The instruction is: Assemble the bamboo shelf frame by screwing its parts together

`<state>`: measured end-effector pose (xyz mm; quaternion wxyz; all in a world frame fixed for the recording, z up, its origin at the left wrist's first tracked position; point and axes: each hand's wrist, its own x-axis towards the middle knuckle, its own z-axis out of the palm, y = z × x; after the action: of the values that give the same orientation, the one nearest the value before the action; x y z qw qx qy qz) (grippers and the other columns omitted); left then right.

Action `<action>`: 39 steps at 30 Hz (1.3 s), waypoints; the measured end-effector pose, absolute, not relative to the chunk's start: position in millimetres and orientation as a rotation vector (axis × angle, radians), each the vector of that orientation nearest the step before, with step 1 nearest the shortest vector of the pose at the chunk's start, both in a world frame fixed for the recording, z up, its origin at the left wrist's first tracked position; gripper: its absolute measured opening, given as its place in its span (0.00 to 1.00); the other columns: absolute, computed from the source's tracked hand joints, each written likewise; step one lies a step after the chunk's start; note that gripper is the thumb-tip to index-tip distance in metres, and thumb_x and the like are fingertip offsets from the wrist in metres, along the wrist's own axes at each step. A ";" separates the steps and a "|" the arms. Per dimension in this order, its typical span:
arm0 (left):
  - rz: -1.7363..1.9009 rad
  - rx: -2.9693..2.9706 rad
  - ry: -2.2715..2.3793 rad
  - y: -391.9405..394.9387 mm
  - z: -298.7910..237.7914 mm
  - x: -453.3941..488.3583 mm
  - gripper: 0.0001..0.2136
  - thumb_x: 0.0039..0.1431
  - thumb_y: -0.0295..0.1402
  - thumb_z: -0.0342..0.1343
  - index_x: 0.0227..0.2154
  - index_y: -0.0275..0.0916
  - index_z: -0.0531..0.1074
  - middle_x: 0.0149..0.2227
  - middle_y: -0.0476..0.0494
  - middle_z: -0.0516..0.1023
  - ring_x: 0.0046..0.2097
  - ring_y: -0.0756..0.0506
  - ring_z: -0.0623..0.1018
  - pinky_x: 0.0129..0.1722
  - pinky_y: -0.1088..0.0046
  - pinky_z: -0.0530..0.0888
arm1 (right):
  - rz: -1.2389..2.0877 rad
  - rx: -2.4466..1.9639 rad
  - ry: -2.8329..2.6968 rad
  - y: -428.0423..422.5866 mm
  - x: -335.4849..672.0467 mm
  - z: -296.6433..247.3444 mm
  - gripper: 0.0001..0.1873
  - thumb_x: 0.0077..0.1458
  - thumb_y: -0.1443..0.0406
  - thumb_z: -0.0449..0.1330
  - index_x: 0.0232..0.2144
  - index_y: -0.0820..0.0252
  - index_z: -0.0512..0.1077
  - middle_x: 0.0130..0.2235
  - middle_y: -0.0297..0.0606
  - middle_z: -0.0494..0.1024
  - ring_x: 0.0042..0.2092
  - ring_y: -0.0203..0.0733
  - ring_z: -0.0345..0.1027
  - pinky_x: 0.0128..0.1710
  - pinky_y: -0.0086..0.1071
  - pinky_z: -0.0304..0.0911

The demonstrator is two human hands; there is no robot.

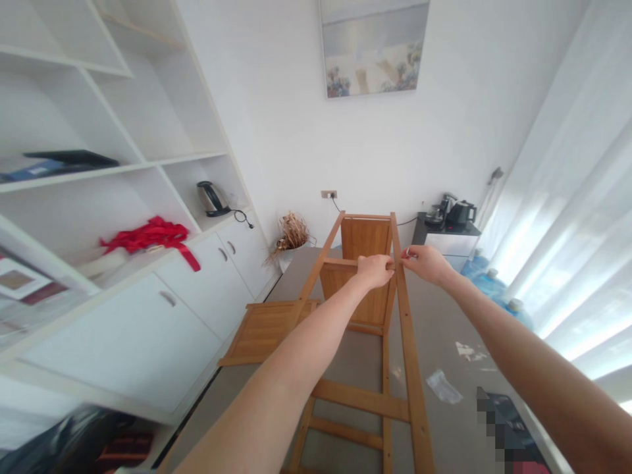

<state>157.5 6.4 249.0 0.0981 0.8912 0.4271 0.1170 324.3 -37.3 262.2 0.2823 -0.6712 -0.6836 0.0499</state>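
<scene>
A wooden frame (411,355), built of long posts, crossbars and slatted panels, stands on the grey table. My left hand (375,271) is closed over the top rail of a slatted panel (363,304), where that rail meets the right post. On the outer side of the same post, my right hand (423,263) has its fingertips pinched together against the wood. Whatever it may hold is too small to make out. Another slatted panel (266,329) lies to the left of the frame.
A small plastic bag (443,387) and paper scraps (470,352) lie on the grey table (444,316) to the right. White shelving (197,276) with a kettle (213,199) and red ribbon (148,236) lines the left. Blue water bottles (490,284) stand by the curtain.
</scene>
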 end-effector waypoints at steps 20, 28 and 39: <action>0.297 2.624 1.251 5.1 252.1 152.8 0.10 0.55 0.37 0.49 0.38 0.45 0.71 0.43 0.46 0.76 0.46 0.41 0.73 0.49 0.56 0.64 | 0.837 -1.984 -1.427 -36.1 304.4 262.4 0.12 0.48 0.61 0.56 0.31 0.65 0.72 0.24 0.35 0.73 0.16 0.25 0.46 0.14 0.25 0.38; 0.297 2.637 1.228 4.9 252.2 148.5 0.08 0.54 0.36 0.50 0.35 0.43 0.72 0.43 0.45 0.76 0.47 0.41 0.72 0.50 0.55 0.62 | 0.907 -1.946 -1.383 -33.9 304.3 263.5 0.11 0.46 0.62 0.59 0.32 0.64 0.71 0.23 0.35 0.73 0.18 0.28 0.53 0.15 0.23 0.38; 0.309 2.684 1.223 6.0 256.3 150.0 0.08 0.54 0.35 0.49 0.32 0.41 0.71 0.42 0.42 0.76 0.46 0.41 0.74 0.47 0.57 0.65 | 0.763 -1.929 -1.355 -43.1 288.6 275.2 0.09 0.47 0.62 0.59 0.29 0.63 0.71 0.20 0.32 0.71 0.17 0.26 0.50 0.14 0.23 0.39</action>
<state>150.0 6.0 256.3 0.0876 0.9016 0.4108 0.1037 288.6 -43.1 275.2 0.3258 -0.7361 -0.5169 0.2913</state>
